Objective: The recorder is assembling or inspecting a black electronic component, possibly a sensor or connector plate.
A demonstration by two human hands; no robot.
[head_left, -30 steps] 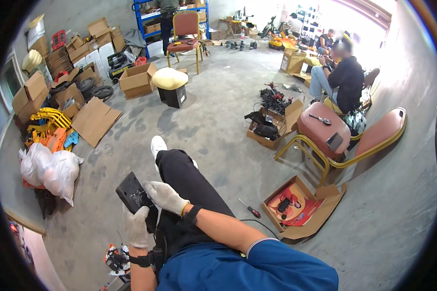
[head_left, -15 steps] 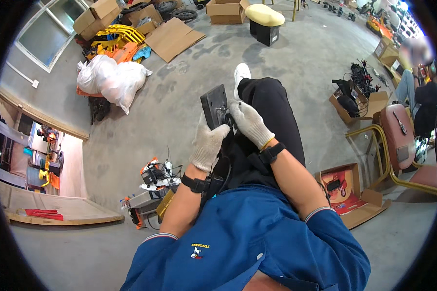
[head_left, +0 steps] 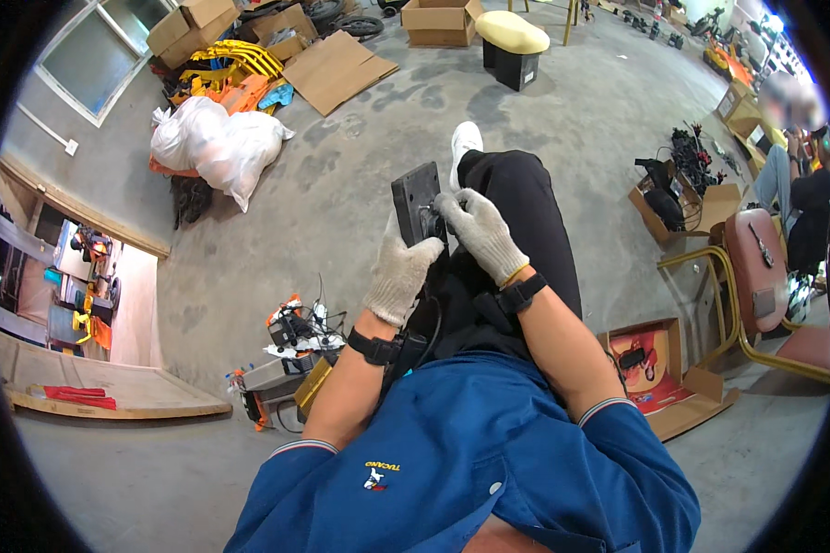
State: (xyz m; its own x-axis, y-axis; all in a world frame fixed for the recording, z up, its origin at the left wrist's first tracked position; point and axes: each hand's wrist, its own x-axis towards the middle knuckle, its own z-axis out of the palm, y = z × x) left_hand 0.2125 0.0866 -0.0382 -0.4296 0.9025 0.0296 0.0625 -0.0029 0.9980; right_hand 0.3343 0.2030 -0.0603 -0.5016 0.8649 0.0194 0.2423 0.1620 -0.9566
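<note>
The unit [head_left: 417, 192] is held up off the floor [head_left: 327, 198], in front of the body and just left of the bent leg [head_left: 524, 189]; whether any of its weight is borne by the leg cannot be told. It is tilted, and dark fittings [head_left: 428, 221] are set on the lower part of the face that is turned to the right.

The near end is gripped by the gloved left hand [head_left: 401, 279], with the thumb laid over the edge and the other fingers mostly hidden. The fittings are met by the right hand [head_left: 481, 235], also gloved, its fingers bent and drawn close together; whether something small is pinched there cannot be told.

The unit is judged to be stiff and hard-shelled, and probably of modest weight, since it seems to be supported by one hand at one end. On its smooth faces, some slip is to be expected under knitted gloves, so a firmer hold is likely to be had across the two long edges. The fittings are presumed to be the most fragile part, best touched lightly and not used as a handle.
</note>
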